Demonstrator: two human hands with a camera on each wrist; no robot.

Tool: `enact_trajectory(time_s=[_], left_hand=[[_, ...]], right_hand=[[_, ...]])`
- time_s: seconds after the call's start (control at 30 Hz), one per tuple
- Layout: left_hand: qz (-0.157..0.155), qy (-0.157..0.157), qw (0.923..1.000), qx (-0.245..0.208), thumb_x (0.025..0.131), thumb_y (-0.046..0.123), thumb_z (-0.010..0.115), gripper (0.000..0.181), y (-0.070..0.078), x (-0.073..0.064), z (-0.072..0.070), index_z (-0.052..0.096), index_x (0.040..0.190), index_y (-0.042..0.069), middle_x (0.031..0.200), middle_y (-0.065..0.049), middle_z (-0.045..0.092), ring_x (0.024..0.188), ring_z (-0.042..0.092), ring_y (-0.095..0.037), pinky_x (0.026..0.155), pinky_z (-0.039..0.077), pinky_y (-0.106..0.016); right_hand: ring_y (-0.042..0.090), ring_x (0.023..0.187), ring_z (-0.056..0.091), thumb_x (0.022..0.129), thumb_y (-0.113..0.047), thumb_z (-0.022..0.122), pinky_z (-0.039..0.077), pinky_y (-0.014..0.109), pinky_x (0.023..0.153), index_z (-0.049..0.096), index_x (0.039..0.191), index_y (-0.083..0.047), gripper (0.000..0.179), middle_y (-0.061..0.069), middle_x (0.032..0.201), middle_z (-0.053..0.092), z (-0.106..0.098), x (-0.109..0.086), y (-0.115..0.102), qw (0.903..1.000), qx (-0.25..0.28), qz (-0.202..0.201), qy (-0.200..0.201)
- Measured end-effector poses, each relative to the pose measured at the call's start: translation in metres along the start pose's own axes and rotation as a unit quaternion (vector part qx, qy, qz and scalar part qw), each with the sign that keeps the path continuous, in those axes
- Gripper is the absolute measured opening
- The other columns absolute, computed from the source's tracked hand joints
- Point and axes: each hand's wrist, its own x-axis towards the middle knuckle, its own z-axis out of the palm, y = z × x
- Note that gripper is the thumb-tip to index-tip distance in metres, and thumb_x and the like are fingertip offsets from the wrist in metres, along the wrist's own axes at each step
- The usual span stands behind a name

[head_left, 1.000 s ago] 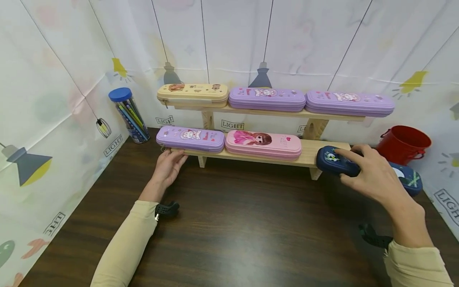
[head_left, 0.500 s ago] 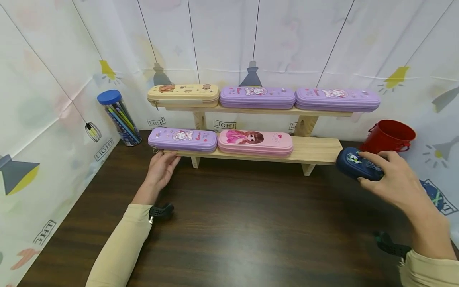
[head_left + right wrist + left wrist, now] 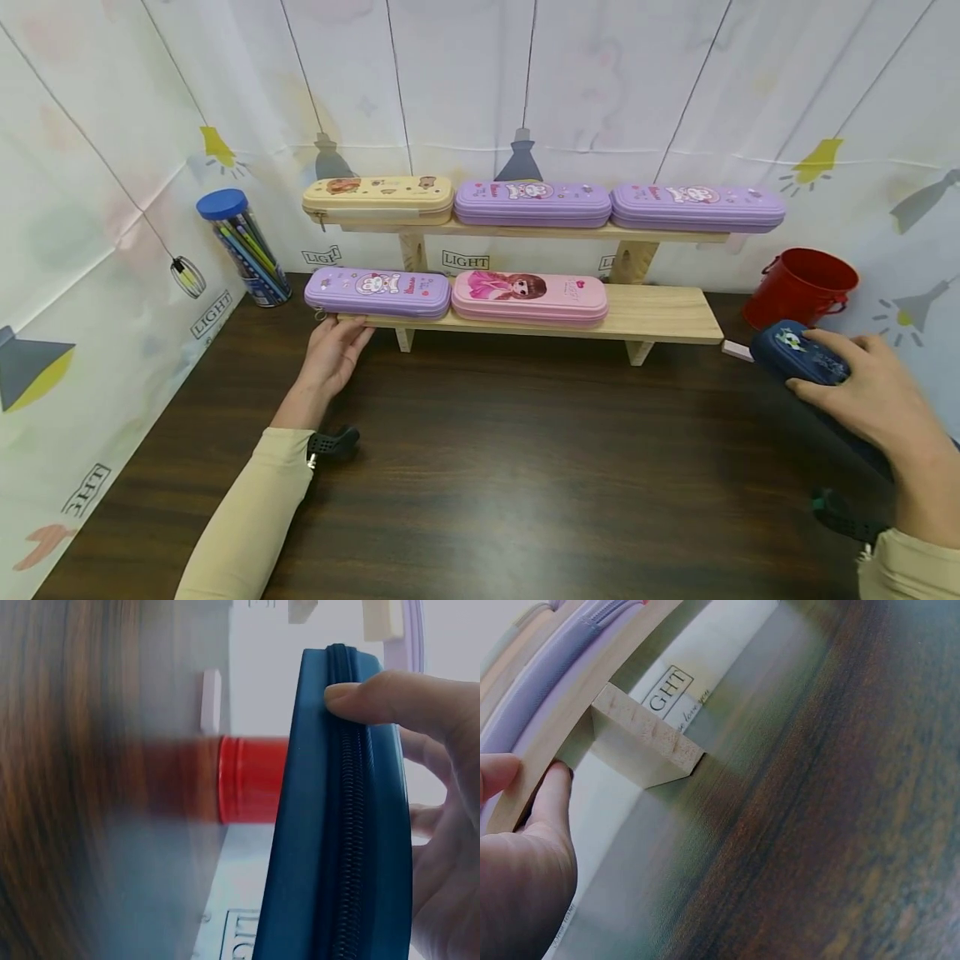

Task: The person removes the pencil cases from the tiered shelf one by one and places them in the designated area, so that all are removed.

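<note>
My right hand grips a navy zippered pencil case with a soccer print, held off the right end of the shelf. In the right wrist view, the thumb presses by the zipper of the case. My left hand pinches the left front edge of the wooden two-tier shelf; the left wrist view shows the board between its digits. On the lower tier lie a purple pencil case and a pink doll-print case. Above are a yellow case and two purple ones.
A red bucket stands behind the navy case. A small pale block lies by the shelf's right end. At the left back is a clear jar of pens with a blue lid. Patterned cloth walls bound the dark wooden table.
My right hand has moved the navy pencil case rightward, away from the lower tier's right end, uncovering the pale block. My left hand stays on the shelf edge. The head view has shifted slightly.
</note>
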Motion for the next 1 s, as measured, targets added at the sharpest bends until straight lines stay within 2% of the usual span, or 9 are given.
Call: enact_trajectory(time_s=[0.13, 0.3, 0.6, 1.0], left_hand=[[0.001, 0.000, 1.0000, 0.008, 0.101, -0.009, 0.038, 0.061, 0.000, -0.001, -0.001, 0.018, 0.157, 0.006, 0.163, -0.013, 0.026, 0.150, 0.030, -0.022, 0.120, 0.037, -0.031], [-0.003, 0.000, 0.9999, 0.013, 0.102, -0.008, 0.038, 0.062, 0.000, -0.001, -0.002, 0.017, 0.158, 0.007, 0.164, -0.013, 0.025, 0.150, 0.030, -0.022, 0.120, 0.036, -0.030], [-0.007, -0.004, 0.9999, 0.012, 0.102, -0.008, 0.037, 0.063, 0.001, -0.002, -0.002, 0.015, 0.158, 0.008, 0.165, -0.013, 0.023, 0.150, 0.029, -0.022, 0.119, 0.037, -0.029], [-0.009, -0.010, 0.9999, 0.007, 0.102, -0.008, 0.037, 0.063, 0.002, -0.001, -0.001, 0.013, 0.159, 0.009, 0.165, -0.012, 0.022, 0.151, 0.028, -0.021, 0.120, 0.035, -0.030]], right_hand=[[0.056, 0.096, 0.036, 0.086, -0.037, 0.072, 0.045, 0.072, 0.069, 0.033, 0.148, 0.001, 0.082, 0.044, 0.124, 0.027, 0.002, 0.001, 0.015, 0.9995, -0.013, 0.027, -0.008], [0.057, 0.096, 0.036, 0.087, -0.040, 0.070, 0.045, 0.073, 0.072, 0.026, 0.151, 0.002, 0.088, 0.046, 0.122, 0.025, 0.007, 0.000, 0.031, 0.9972, -0.029, 0.063, -0.028], [0.060, 0.105, 0.035, 0.088, -0.044, 0.068, 0.040, 0.078, 0.083, 0.027, 0.147, 0.008, 0.088, 0.049, 0.122, 0.031, 0.014, -0.003, 0.056, 0.9959, -0.035, 0.058, -0.060], [0.061, 0.103, 0.038, 0.088, -0.049, 0.068, 0.042, 0.078, 0.082, 0.024, 0.147, 0.010, 0.094, 0.050, 0.121, 0.033, 0.015, -0.004, 0.072, 0.9937, -0.034, 0.062, -0.087]])
